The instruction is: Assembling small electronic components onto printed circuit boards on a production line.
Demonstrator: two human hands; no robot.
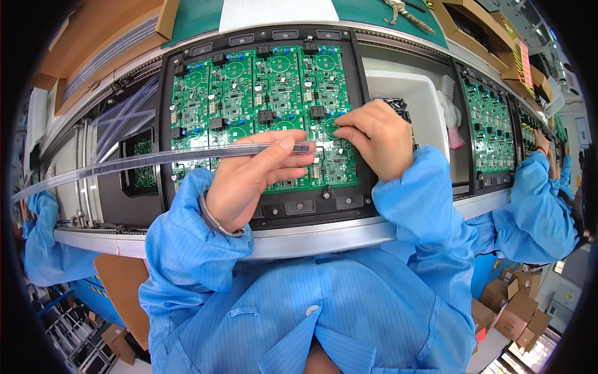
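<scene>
A long clear plastic component tube [162,156] lies across my left hand [249,171], pinned under the thumb while the fingers stretch out beneath it. Dark pieces show inside the tube's end near the fingertips. My right hand [381,134] is closed in a pinch above the right side of the green circuit boards [230,93]; whatever its fingertips hold is too small to make out. The boards sit in rows in a black carrier frame [286,215], with black, blue and white parts mounted on them. Both hands cover some of the lower boards.
A white bin [430,93] with dark parts stands right of the frame. At left are a black tray [128,177] of green pieces and several loose clear tubes [121,118]. Another loaded carrier [489,128] and a co-worker's sleeve [542,202] are farther right.
</scene>
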